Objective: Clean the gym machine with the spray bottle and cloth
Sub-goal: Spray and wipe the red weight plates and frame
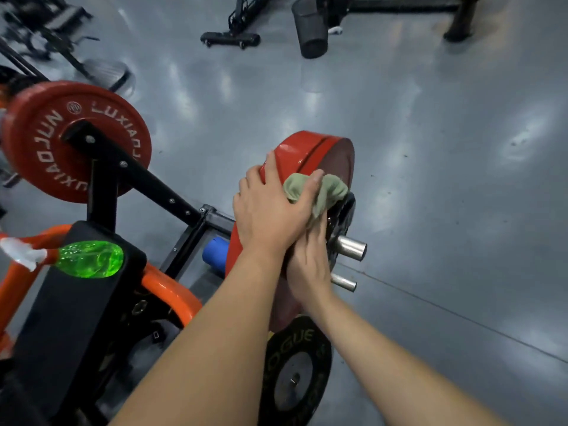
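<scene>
A bunched olive-green cloth (330, 189) lies against the top of the red weight plate (302, 153) loaded on the machine's steel sleeve (352, 248). My left hand (270, 210) rests over the plate's rim with straight fingers, its thumb across the cloth. My right hand (309, 265) reaches up beneath it along the plate's face and holds the cloth's lower end; its fingertips are hidden behind my left hand. The green spray bottle (89, 259) with a white trigger lies on its side on the black pad (61, 318) at the left, untouched.
Another red plate (46, 142) hangs on the black arm at the left. A black plate (295, 379) stands below my hands. An orange frame tube (166, 290) curves near the pad. A blue roller (215, 253) lies behind. A mesh bin (310, 26) stands on the grey floor.
</scene>
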### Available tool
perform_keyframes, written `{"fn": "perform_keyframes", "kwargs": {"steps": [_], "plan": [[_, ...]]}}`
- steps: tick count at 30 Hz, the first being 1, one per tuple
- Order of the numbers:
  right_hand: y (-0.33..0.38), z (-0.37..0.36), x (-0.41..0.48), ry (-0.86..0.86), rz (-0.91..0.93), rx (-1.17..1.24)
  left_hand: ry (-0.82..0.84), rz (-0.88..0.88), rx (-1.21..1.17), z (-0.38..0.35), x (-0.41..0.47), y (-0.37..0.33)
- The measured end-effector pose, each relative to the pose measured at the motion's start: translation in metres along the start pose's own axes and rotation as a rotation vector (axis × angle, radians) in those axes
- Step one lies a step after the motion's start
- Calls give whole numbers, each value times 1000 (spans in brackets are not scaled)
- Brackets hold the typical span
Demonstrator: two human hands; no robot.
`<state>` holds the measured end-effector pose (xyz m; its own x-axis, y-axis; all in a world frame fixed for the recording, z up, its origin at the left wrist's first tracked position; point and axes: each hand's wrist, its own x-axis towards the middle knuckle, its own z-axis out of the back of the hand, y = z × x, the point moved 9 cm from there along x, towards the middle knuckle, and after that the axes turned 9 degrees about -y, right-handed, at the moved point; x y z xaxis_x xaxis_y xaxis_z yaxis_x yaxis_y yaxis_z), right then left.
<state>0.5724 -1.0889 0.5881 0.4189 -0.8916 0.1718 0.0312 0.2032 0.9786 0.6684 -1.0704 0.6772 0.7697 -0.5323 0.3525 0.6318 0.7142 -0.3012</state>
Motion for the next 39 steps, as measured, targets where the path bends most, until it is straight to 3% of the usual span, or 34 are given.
{"fn": "perform_keyframes", "kwargs": {"steps": [5,9,10,13,18,21,24,27,30,32,37,39], "plan": [[8,16,28,-47,-110,59,-73,30,-78,10,-34,27],[-22,34,105,-62,-504,-127,-166,73,-192,9,-76,59],[-30,35,112,-38,-530,-165,-180,78,-231,8,-85,66],[-33,27,87,1,-343,-326,-170,111,-315,2,-112,87],[-27,19,4,34,-14,-482,4,103,-332,-6,-148,115],[-18,11,-60,138,146,-501,-69,97,-288,15,-137,128],[-22,14,-68,233,220,-526,-163,183,-356,37,-87,111],[-8,21,-13,205,117,-423,-157,109,-333,37,-14,55],[-14,40,74,79,-246,-381,-8,-43,-222,5,25,-10],[-21,46,106,64,-377,-352,76,-84,-61,-14,28,-24],[-23,51,28,13,-341,-126,136,-105,33,-23,31,-26],[-12,38,-25,153,-217,-97,143,-111,44,-23,33,-30]]}}
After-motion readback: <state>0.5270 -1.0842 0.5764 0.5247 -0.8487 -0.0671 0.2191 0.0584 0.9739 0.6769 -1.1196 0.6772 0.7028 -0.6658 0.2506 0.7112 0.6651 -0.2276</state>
